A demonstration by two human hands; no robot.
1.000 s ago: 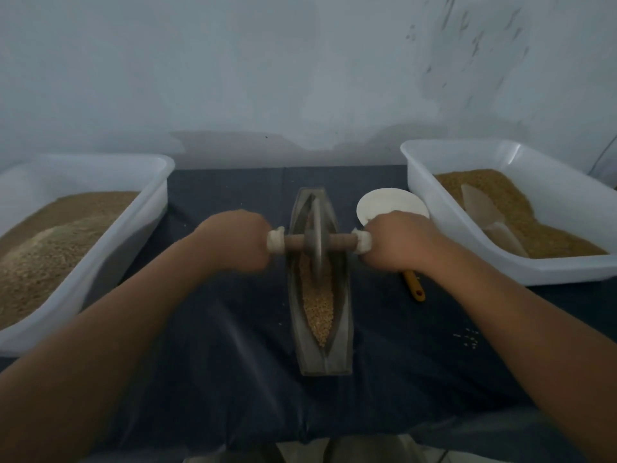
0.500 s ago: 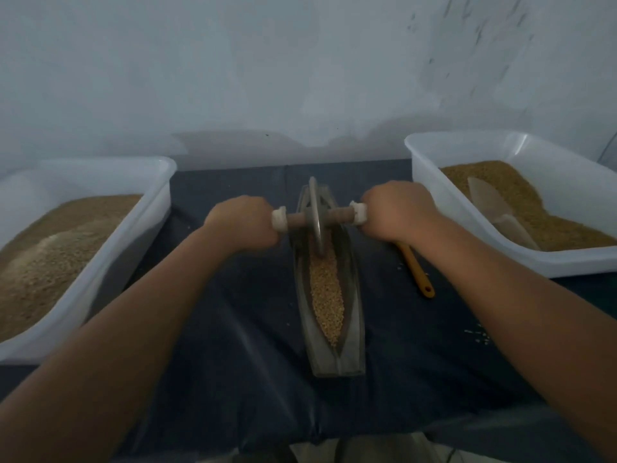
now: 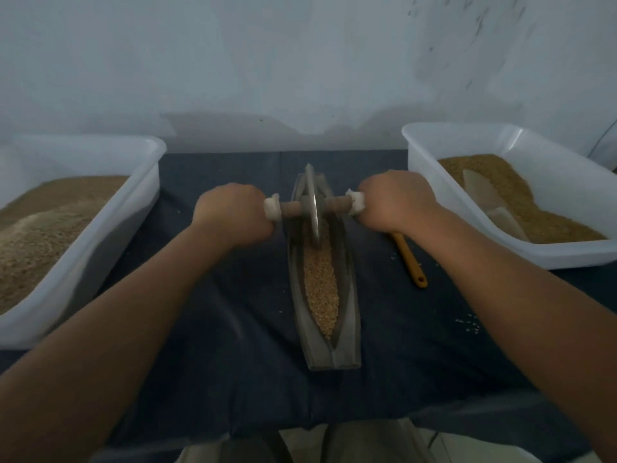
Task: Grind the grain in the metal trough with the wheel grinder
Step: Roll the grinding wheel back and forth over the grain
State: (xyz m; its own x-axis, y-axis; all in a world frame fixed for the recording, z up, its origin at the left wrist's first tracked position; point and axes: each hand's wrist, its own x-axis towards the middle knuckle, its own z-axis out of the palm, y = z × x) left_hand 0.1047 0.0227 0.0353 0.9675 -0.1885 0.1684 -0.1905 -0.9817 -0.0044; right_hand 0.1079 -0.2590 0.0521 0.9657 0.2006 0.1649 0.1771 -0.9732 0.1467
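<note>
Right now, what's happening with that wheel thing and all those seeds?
A person is grinding grain. The left hand and right hand each hold one end of the wheel grinder by its wooden handle. Its disc stands in the far end of the metal trough. The left tub and right tub hold more grain.

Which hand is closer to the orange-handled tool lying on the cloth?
Right. The right hand hides the far end of the orange-handled tool; the left hand is across the metal trough from it. Both grip the wheel grinder.
</note>
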